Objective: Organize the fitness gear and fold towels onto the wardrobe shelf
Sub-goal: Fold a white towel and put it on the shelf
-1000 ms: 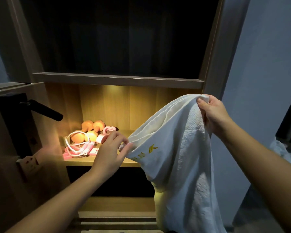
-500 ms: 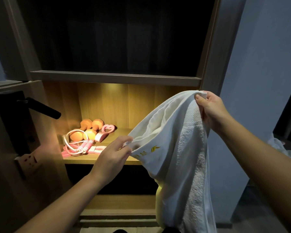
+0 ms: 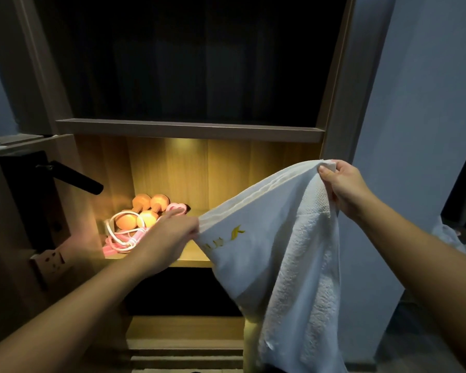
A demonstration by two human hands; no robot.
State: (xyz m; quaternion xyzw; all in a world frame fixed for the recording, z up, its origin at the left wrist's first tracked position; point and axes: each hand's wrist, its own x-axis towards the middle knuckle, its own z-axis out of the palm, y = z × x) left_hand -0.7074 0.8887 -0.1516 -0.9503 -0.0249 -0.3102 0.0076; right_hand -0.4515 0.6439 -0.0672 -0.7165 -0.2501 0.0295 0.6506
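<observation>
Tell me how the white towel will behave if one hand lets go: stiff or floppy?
Probably floppy: the white towel sags between the left hand and right hand and hangs in soft folds below. Released, it would likely drop and swing from the other grip. Its terry pile suggests little slipping.

Bare hands, bare forearms: one person's two arms.
The left hand (image 3: 170, 243) and right hand (image 3: 345, 188) are uncovered. The left forearm (image 3: 73, 313) and right forearm (image 3: 414, 259) are bare as far as the picture's lower corners. The right thumbnail (image 3: 324, 172) is short and rounded.
</observation>
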